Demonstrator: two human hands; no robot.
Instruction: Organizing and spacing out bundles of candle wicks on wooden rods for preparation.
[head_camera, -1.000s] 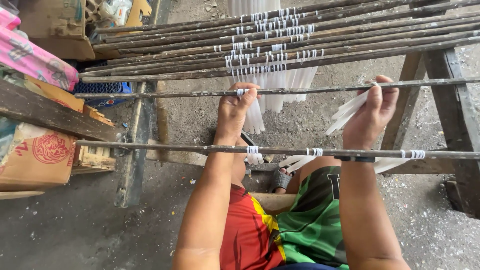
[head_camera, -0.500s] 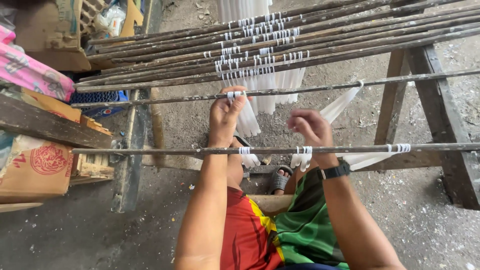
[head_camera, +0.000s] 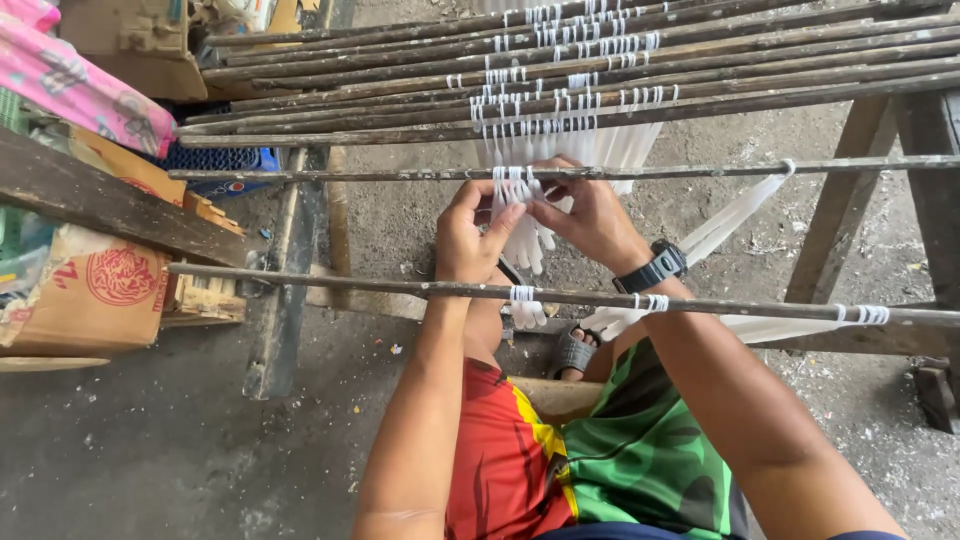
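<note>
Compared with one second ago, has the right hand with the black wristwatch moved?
Yes. The right hand moved left along the thin grey metal rod, and now meets the left hand at the white strips.

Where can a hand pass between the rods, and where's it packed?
Open: the gap between the near rod and the next rod, left of the left hand. Packed: far rod stack, crowded with white strips. Both hands, right hand included, fill the middle.

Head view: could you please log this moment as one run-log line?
left hand: pinching white strips | right hand: on same strips | strips: looped over thin rod | near rod: across forearms
</note>
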